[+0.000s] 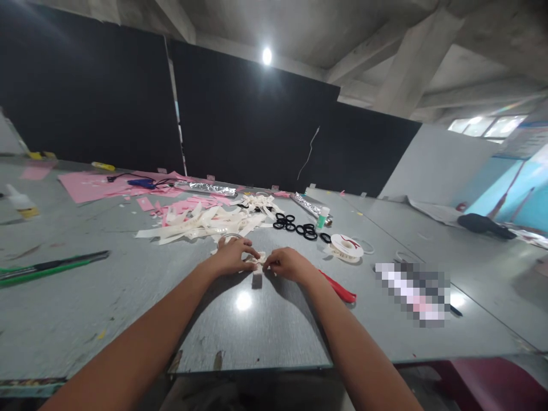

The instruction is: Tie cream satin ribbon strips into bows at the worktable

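Cream strip piece [258,262] lies on the grey table [257,337], pinched between closed fingertips of the left hand [233,256] and right hand [287,264].

The table [128,297] is dull grey, scuffed and speckled. Between the hands sits a small cream piece [258,261], the same pale cream as the strips [205,222] heaped behind. Pink paper [94,185] spreads across the far left, with a blue tool [141,183] and black cord on it. The rings [295,224] are black. A spool [346,246] is white with red marks. By the right wrist lies a red handle [340,290], perhaps scissors. At the left edge a green and black cutter [47,267]. Two foil rolls [205,188] shine silver. The wall panels [240,125] are black.
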